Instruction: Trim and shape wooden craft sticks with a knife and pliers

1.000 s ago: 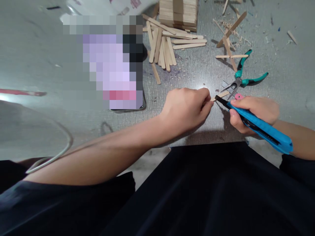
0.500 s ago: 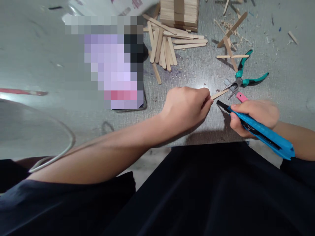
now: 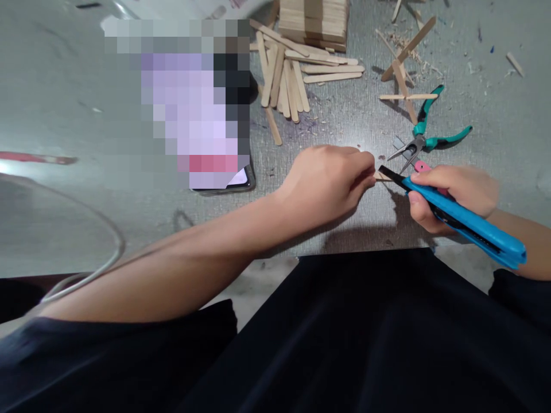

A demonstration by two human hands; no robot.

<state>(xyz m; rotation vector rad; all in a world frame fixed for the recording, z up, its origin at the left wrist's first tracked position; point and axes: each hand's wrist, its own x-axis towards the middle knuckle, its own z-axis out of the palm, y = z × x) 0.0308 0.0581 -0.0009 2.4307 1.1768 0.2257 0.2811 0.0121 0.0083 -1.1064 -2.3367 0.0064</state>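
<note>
Dark navy clothing (image 3: 370, 338) with loose, short sleeves (image 3: 138, 353) leaves the forearms (image 3: 193, 258) and fingers (image 3: 364, 163) bare.

Blue cutter (image 3: 477, 222) in right hand (image 3: 465, 188)

Uneven light, glare on tabletop (image 3: 340, 117), shadows, blocky pixelation

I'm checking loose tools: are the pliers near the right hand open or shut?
Open: the pliers lie with teal handles spread and metal tips apart.
</note>
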